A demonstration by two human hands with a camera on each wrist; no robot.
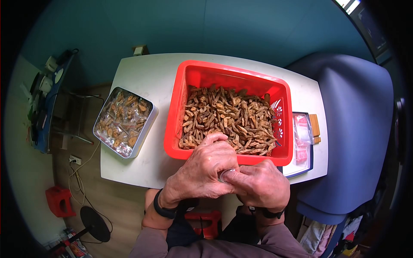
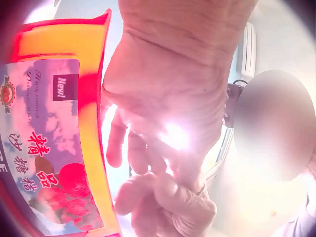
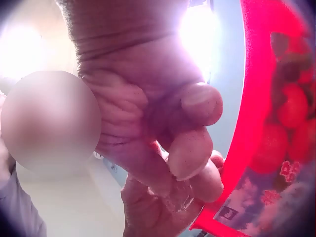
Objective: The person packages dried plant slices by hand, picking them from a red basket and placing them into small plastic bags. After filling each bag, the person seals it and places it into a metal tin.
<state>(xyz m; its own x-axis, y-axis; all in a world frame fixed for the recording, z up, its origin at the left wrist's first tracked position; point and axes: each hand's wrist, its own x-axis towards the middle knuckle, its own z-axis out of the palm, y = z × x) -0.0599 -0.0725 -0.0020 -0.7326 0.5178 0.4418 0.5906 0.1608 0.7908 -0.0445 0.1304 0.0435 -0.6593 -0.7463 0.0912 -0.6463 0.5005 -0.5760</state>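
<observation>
Both hands meet at the near edge of a red basket (image 1: 173,124) filled with brown dried pieces (image 1: 228,116). Between them is a small clear plastic bag (image 1: 224,175), mostly hidden by fingers; a crinkled part of the plastic (image 3: 181,198) shows in the right wrist view. My left hand (image 1: 206,165) pinches it from the left with bent fingers, the back of the hand upward. My right hand (image 1: 264,182) grips it from the right, thumb on top and fingers curled beneath. Whether anything lies inside the bag, I cannot tell.
A metal tin (image 1: 148,129) of small filled clear bags stands on the white table (image 1: 161,77), left of the basket. To the right, a tray (image 1: 310,159) holds flat plastic bags with pink markings, beside a wooden block (image 1: 315,125). A blue-covered object (image 1: 348,129) borders the table's right side.
</observation>
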